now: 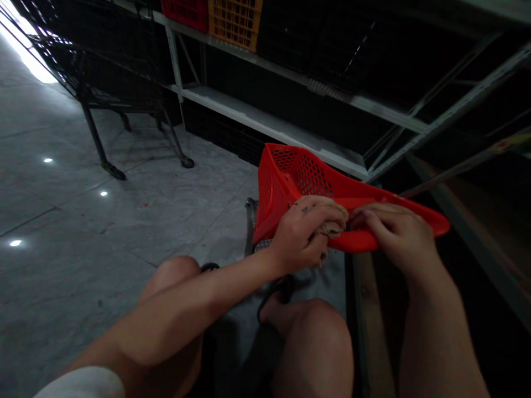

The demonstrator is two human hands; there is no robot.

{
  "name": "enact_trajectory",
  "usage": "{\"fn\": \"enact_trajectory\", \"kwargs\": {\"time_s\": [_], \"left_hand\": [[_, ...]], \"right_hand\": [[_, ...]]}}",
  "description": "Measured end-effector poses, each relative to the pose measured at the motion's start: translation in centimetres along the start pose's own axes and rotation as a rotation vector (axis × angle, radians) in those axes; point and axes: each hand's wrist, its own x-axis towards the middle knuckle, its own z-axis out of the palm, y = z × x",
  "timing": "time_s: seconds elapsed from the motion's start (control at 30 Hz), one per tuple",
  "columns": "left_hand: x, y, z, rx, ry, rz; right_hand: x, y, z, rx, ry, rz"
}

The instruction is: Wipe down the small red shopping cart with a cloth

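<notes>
A red plastic shopping basket point(269, 193) with perforated walls stands in front of my knees, its long smooth part reaching out to the right. My left hand point(305, 229) is closed around a crumpled tan cloth point(332, 228) and rests against the basket's near side. On the right, my right hand point(394, 229) grips the basket's near rim, thumb on top and fingers curled over to the inner side. Those fingertips are partly hidden. Under the basket a small wheel or metal leg point(250, 218) shows at the left.
A black wire shopping cart point(120, 83) on legs stands at the upper left. Behind the basket runs a white metal shelf rack point(249, 113), holding a yellow crate point(235, 22) and a red crate point(186, 12). A wooden beam point(373, 309) lies at the right. The floor is grey tile.
</notes>
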Motion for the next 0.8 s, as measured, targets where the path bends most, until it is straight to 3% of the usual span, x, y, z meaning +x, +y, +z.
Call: {"fn": "enact_trajectory", "kwargs": {"time_s": [0.07,0.17,0.33,0.5,0.67,0.73,0.8], "left_hand": [[0.1,-0.1,0.3,0.024,-0.008,0.036],[0.4,-2.2,0.5,0.035,0.084,0.019],[0.5,-6.7,1.2,0.106,0.253,-0.182],[0.3,-11.4,2.8,-0.044,0.453,-0.455],[0.5,-13.7,4.8,-0.438,0.700,-1.015],[0.9,-13.6,5.6,-0.504,0.716,-1.073],[1.3,-12.8,6.3,-0.458,0.712,-0.967]], "right_hand": [[-0.2,-0.7,-0.3,-0.012,-0.011,-0.045],[-0.5,-3.7,-0.7,-0.013,-0.013,-0.092],[2.1,-8.2,0.3,0.008,-0.030,0.002],[5.2,-7.1,2.1,0.112,-0.056,0.026],[5.6,-5.3,2.3,0.124,-0.056,0.002],[5.5,-4.9,2.2,0.120,-0.027,-0.002],[5.4,-4.8,2.0,0.122,-0.008,0.000]]}}
